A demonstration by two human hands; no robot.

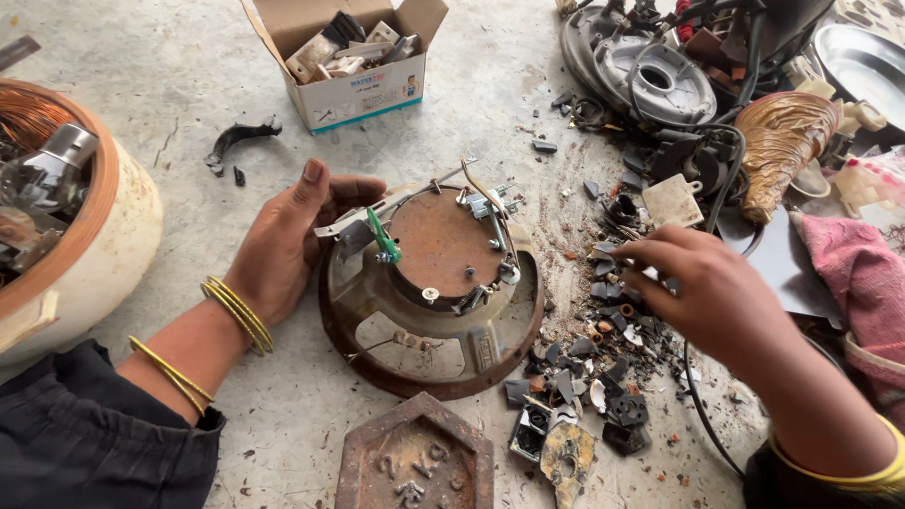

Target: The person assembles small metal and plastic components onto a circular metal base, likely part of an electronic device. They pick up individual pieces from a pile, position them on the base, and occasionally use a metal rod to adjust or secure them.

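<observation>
Rust covers the round metal assembly (432,292) that lies flat on the concrete floor (189,85) between the person's two arms, a brown disc at its centre with springs, small screws, a bent metal strip and a green plastic clip (382,236) fixed around it. The left hand (287,240) cups the assembly's left rim, fingers curled against the edge and the thumb raised, which looks like a bracing grip that keeps the piece from sliding. The right hand (702,283) reaches over the scatter of broken parts (589,363) just right of the assembly, its fingertips drawn together and dipped down into the pieces; whether they pinch anything cannot be told, since the back of the hand hides the tips. Yellow bangles (240,311) circle the left wrist.

A rusty hexagonal weight (415,462) sits near the lower edge, just below the assembly. A cardboard box (353,66) of switch parts stands well behind, with a curved black fragment (240,137) to its left. At the far left a cream-coloured bowl (104,245) holds copper wire and a metal piece. To the upper right are grey round housings (660,80), black cables, a coil wrapped in brown tape (782,141) and a pink cloth (858,273).
</observation>
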